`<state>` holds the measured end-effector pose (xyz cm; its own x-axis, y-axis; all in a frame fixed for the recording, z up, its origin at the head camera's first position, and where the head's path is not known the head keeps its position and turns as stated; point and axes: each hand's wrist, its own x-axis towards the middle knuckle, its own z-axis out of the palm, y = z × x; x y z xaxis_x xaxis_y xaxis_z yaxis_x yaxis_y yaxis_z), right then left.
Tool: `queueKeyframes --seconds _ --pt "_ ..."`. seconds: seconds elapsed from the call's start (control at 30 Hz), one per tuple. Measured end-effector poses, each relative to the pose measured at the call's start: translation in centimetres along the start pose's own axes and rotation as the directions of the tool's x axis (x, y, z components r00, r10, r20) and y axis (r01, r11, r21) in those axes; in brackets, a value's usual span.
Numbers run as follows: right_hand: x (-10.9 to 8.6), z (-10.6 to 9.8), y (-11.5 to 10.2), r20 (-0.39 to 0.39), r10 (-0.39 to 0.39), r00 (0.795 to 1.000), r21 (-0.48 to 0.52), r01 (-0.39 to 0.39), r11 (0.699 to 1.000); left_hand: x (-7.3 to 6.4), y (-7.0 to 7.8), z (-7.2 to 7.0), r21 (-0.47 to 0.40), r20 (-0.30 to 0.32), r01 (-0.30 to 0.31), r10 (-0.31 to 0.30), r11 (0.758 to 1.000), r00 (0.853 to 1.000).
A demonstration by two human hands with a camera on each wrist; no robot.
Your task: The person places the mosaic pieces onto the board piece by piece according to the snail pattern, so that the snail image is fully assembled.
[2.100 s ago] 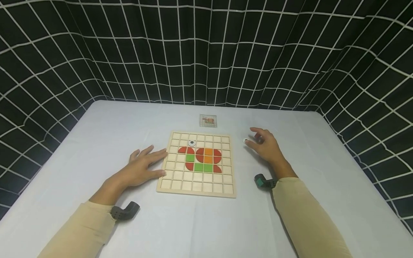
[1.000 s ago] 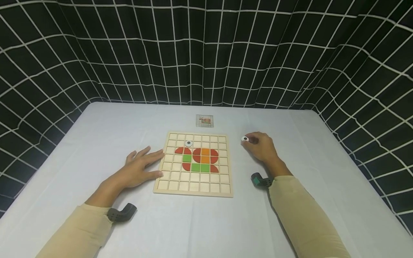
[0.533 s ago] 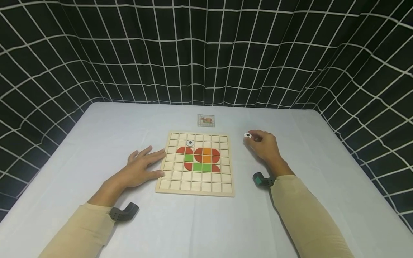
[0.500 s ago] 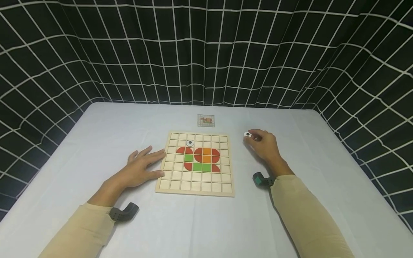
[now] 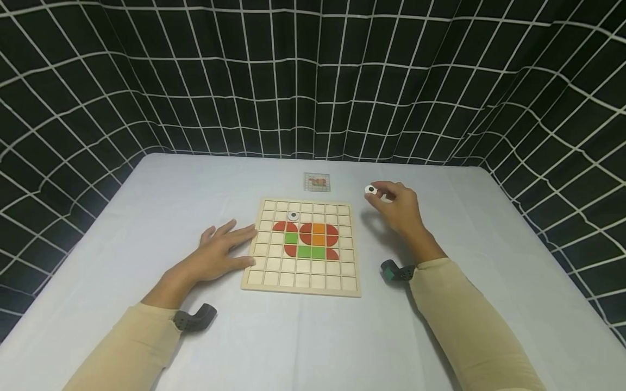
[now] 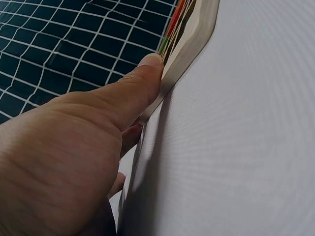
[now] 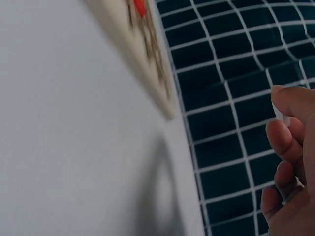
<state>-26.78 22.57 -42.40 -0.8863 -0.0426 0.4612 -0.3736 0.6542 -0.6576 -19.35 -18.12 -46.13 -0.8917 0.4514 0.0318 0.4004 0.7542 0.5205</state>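
Note:
My right hand [image 5: 401,209] pinches a round white eye piece [image 5: 371,189] with a black dot, held above the table to the right of the board. In the right wrist view only a white sliver of the eye piece [image 7: 281,116] shows between thumb and finger. My left hand [image 5: 217,254] rests with straight, spread fingers against the left edge of the wooden grid board [image 5: 301,281]; its thumb [image 6: 147,73] touches the rim. A second eye piece [image 5: 293,215] lies near the board's top. Below it sit red curved pieces [image 5: 332,235], orange squares [image 5: 318,234] and green squares [image 5: 311,252].
A small clear-edged picture card [image 5: 317,182] lies behind the board, with a coloured figure on it. The white table [image 5: 274,347] is bordered at the back and sides by a dark curtain [image 5: 313,81] with white grid lines.
My right hand has closed its pinch on the eye piece and lifted it up off the table, toward the back. The left hand stays at the board's edge.

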Motion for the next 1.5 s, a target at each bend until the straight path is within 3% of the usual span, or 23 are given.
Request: queueKeyframes --seconds 0.47,0.83,1.17,1.5 --pt "1.0 3.2 -5.7 0.047 -0.087 0.995 0.126 0.08 0.989 -0.2 -0.2 0.1 -0.005 -0.008 0.016 -0.016 1.0 1.0" --pt "1.3 6.7 -8.8 0.1 -0.222 0.97 0.22 0.196 0.956 -0.2 -0.3 0.2 -0.008 -0.005 0.008 -0.008 1.0 1.0" --pt "0.9 8.9 -10.6 0.214 -0.162 0.963 0.195 0.121 0.973 -0.1 -0.2 0.0 -0.004 0.001 -0.008 0.008 1.0 1.0" --pt "1.0 11.1 -10.8 0.304 -0.098 0.948 0.123 0.063 0.99 -0.1 0.1 -0.2 -0.007 0.004 -0.01 0.01 1.0 1.0"
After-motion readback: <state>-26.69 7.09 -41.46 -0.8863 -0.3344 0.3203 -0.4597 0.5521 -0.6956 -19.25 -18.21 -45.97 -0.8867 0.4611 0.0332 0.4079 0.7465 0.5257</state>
